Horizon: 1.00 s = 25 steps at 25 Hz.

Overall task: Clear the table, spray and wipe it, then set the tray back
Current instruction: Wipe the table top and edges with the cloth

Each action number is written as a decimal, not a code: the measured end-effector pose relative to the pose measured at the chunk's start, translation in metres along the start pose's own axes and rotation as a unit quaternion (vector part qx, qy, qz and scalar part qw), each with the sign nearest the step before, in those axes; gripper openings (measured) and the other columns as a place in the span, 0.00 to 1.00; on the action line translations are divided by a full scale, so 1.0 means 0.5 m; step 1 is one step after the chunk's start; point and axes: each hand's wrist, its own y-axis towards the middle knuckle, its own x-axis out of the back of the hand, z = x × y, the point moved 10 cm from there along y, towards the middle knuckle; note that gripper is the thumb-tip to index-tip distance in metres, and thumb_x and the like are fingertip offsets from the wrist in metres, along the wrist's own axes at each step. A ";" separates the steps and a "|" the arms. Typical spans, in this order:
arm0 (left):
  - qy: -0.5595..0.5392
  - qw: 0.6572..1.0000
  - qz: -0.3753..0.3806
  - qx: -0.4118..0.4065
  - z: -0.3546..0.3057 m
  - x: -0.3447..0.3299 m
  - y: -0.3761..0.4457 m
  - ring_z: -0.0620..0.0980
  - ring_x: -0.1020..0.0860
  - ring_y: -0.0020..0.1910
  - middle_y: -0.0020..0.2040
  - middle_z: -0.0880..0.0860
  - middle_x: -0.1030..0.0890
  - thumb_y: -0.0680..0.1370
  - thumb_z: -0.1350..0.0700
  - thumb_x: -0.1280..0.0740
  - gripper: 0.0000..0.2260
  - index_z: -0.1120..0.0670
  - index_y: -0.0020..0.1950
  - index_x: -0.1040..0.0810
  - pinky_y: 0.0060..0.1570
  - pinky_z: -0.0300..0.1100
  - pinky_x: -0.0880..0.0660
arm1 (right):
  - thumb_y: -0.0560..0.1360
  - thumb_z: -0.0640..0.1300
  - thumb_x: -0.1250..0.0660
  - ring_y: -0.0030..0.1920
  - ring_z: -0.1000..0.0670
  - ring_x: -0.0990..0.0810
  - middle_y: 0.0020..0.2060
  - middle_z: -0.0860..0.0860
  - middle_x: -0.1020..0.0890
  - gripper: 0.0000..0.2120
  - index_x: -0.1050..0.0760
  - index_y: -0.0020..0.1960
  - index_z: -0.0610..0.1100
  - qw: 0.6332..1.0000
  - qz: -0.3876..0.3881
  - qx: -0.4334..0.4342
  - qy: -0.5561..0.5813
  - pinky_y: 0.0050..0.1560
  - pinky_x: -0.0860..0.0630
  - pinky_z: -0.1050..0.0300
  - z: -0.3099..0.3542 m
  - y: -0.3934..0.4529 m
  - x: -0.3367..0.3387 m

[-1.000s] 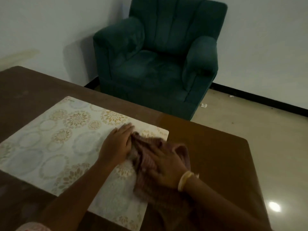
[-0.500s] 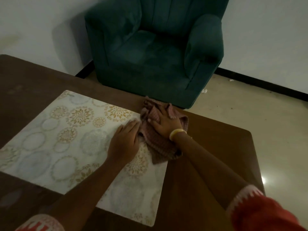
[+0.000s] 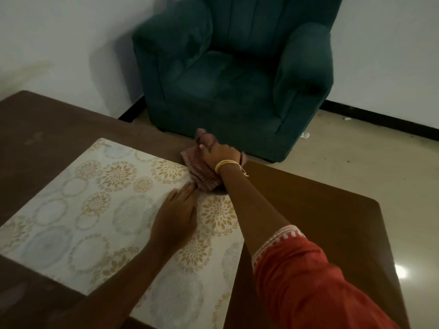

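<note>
Lying bunched, cloth [image 3: 204, 173] runs from mat [image 3: 95, 210] corner toward table [image 3: 320, 222] far edge; right hand [image 3: 219, 155] grips it. Left hand [image 3: 175, 217] flat on mat. Armchair [image 3: 237, 74] beyond.

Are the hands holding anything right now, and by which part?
The right hand grips a bunched pink cloth at its far end, by the table edge. The left hand holds nothing; it lies flat on the patterned mat.
</note>
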 end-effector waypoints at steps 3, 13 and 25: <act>-0.021 1.000 -0.008 -0.005 0.000 0.011 -0.005 0.44 0.40 0.75 0.74 0.51 0.33 0.78 0.57 0.47 0.24 0.55 0.75 0.35 0.73 0.41 0.49 | 0.78 0.65 0.50 0.56 0.39 0.20 0.58 0.43 0.19 0.29 0.28 0.66 0.45 0.994 0.038 0.099 0.017 0.54 0.27 0.48 -0.017 -0.023 0.002; -0.002 1.000 0.003 0.000 -0.010 0.012 -0.002 0.46 0.40 0.76 0.75 0.50 0.35 0.79 0.56 0.49 0.24 0.55 0.75 0.36 0.75 0.46 0.44 | 0.77 0.65 0.51 0.54 0.41 0.20 0.56 0.44 0.18 0.28 0.28 0.66 0.49 0.991 -0.089 -0.092 -0.042 0.56 0.30 0.47 -0.209 -0.107 0.059; -0.013 1.000 -0.001 0.001 0.000 0.008 -0.006 0.44 0.40 0.76 0.76 0.49 0.36 0.79 0.55 0.49 0.24 0.54 0.75 0.37 0.73 0.41 0.48 | 0.77 0.67 0.50 0.46 0.43 0.20 0.49 0.45 0.18 0.28 0.26 0.56 0.46 0.997 -0.071 0.039 -0.020 0.45 0.30 0.52 -0.221 -0.127 0.059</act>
